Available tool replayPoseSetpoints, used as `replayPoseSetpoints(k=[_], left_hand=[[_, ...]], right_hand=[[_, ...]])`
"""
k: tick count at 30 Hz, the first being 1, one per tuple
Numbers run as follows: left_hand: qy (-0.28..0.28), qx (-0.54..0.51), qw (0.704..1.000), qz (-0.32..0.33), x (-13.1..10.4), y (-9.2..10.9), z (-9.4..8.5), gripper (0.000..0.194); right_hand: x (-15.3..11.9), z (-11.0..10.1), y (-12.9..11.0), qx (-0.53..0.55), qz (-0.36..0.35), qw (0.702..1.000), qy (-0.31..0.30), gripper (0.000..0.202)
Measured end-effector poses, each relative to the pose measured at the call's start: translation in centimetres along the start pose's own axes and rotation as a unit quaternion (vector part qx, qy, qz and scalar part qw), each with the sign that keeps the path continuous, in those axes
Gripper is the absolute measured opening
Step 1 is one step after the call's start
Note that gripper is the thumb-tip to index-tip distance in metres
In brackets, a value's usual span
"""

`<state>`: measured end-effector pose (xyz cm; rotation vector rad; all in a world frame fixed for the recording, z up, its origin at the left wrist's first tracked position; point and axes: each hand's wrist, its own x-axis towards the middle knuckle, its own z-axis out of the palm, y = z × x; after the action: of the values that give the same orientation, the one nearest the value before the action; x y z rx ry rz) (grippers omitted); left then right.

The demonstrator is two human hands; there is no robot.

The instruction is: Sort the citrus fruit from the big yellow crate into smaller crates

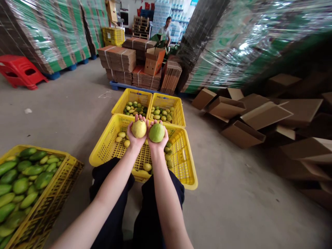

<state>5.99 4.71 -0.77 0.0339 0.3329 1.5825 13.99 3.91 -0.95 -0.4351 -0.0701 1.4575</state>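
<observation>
My left hand (135, 139) is turned palm up and holds a round yellow fruit (139, 129), with fingertips showing behind it. Beside it, nearly touching, my right hand (160, 145) cups a rounded green fruit (156, 132) in the same way. Both are held above a large yellow plastic crate (188, 152) in front of my knees. Inside that crate, small yellow fruits (121, 134) lie at the left and greener ones (168, 150) at the right; my hands and forearms hide part of its middle. The exact kind of fruit is unclear.
Two yellow crates (118, 105) (181, 108) with fruit stand behind. At left, another crate (67, 164) is heaped with green oblong fruits (20, 185). Open cardboard boxes (228, 108) lie right. Bundled flat cardboard (118, 58), a red stool (22, 71) and a person (166, 30) are farther off.
</observation>
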Motion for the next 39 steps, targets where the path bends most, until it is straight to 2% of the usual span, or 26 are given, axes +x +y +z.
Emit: replayPoseSetpoints(k=[9,20,25,28,31,34,37,39], left_hand=[[-0.031,-0.022,0.999,-0.01,0.0,-0.5,-0.3,0.031],[-0.016,-0.019,0.999,-0.023,0.5,-1.2,-0.7,0.029],[-0.021,-0.015,1.0,-0.01,0.4,-1.3,-0.8,0.029],[0.019,0.001,0.998,-0.064,0.5,-0.9,-1.4,0.028],[0.126,0.102,0.974,-0.158,0.4,-0.7,-3.2,0.022],[0.238,0.23,0.924,-0.193,-0.6,-1.1,-6.5,0.023],[0.289,0.297,0.883,-0.22,-2.5,-1.8,-10.3,0.025],[0.298,0.348,0.855,-0.243,-3.4,-2.1,-11.7,0.023]], right_hand=[[-0.6,0.9,-0.5,-0.003,0.024,1.0,0.017,0.014],[-0.6,1.0,-1.1,-0.01,0.043,0.998,0.035,0.017],[-0.3,0.5,-1.2,-0.049,0.043,0.997,0.033,0.014],[-0.1,-0.4,-1.5,-0.083,0.056,0.994,0.038,0.014],[0.0,-1.3,-2.3,-0.112,0.067,0.991,0.037,0.018],[0.1,-2.1,-3.5,-0.128,0.068,0.989,0.037,0.018],[0.1,-2.6,-4.9,-0.127,0.057,0.988,0.067,0.018],[0.0,-2.9,-5.7,-0.131,0.041,0.987,0.088,0.018]])
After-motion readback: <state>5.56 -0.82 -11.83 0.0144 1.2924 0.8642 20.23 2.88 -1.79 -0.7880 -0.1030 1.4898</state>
